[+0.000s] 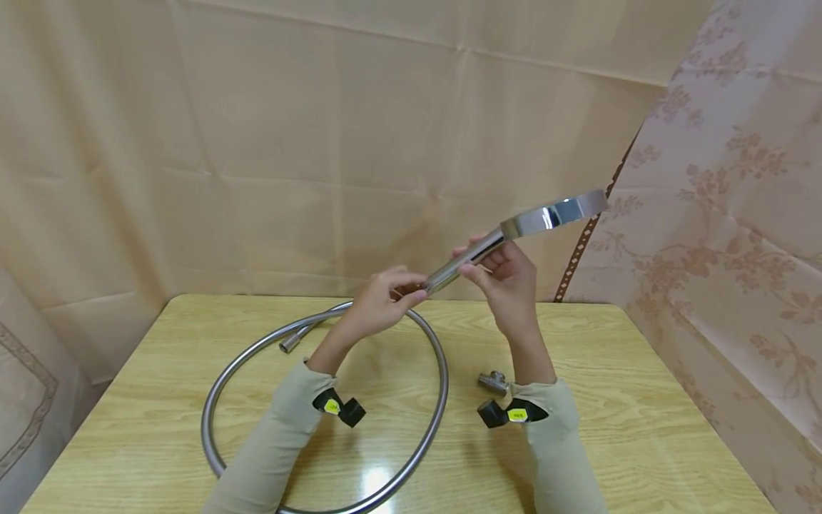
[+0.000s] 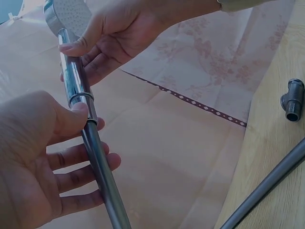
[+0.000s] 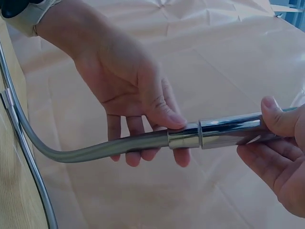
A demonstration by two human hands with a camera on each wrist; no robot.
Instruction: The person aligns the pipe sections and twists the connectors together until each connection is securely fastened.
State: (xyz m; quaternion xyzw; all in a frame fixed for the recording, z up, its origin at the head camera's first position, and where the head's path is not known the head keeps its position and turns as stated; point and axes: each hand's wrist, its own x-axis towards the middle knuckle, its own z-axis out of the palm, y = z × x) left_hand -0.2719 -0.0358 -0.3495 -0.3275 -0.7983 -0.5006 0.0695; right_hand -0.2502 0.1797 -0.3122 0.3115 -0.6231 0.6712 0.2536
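My right hand (image 1: 516, 289) grips the chrome handle of a shower head (image 1: 554, 214), which is raised above the far part of the table and tilted up to the right. In the right wrist view, the thumb and fingers of my left hand (image 1: 377, 303) pinch the metal end nut (image 3: 183, 137) of a grey shower hose (image 1: 443, 371). That nut sits right against the bottom of the handle, in line with it. From there the hose hangs down and loops on the table under my left forearm. The spray face (image 2: 74, 16) with its small nozzles shows in the left wrist view.
The hose's other end fitting (image 1: 290, 344) lies on the wooden table (image 1: 616, 400) inside the loop's left part. A small metal tee fitting (image 2: 293, 100) with a threaded outlet lies near my right wrist. Beige cloth (image 1: 308, 143) hangs behind the table, and floral cloth (image 1: 732, 214) to the right.
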